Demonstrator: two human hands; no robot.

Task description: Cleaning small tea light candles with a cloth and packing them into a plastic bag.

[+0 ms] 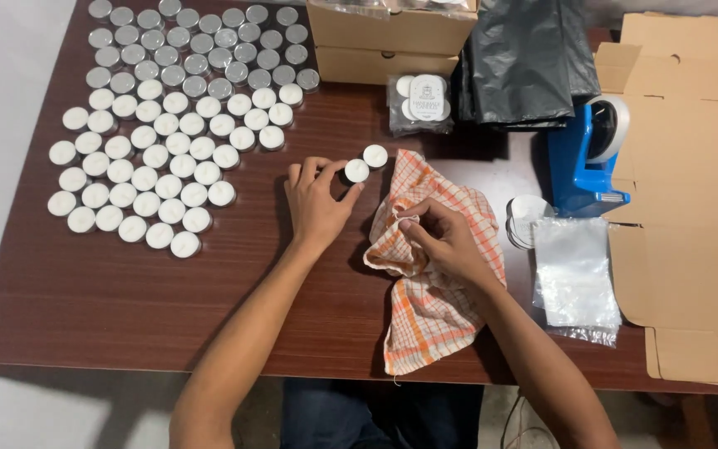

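My left hand pinches a small white tealight candle on the dark wooden table. A second tealight stands just beyond it, touching the edge of an orange-and-white checked cloth. Over that cloth my right hand is closed, with a small object between the fingertips; what it is I cannot tell. To the left stand many tealights in rows, white wax up nearer me, silver cups farther back.
Stacked cardboard boxes and a black plastic bag sit at the back. A packed clear pouch of tealights, a blue tape dispenser, clear bags, round labels and flat cardboard lie to the right.
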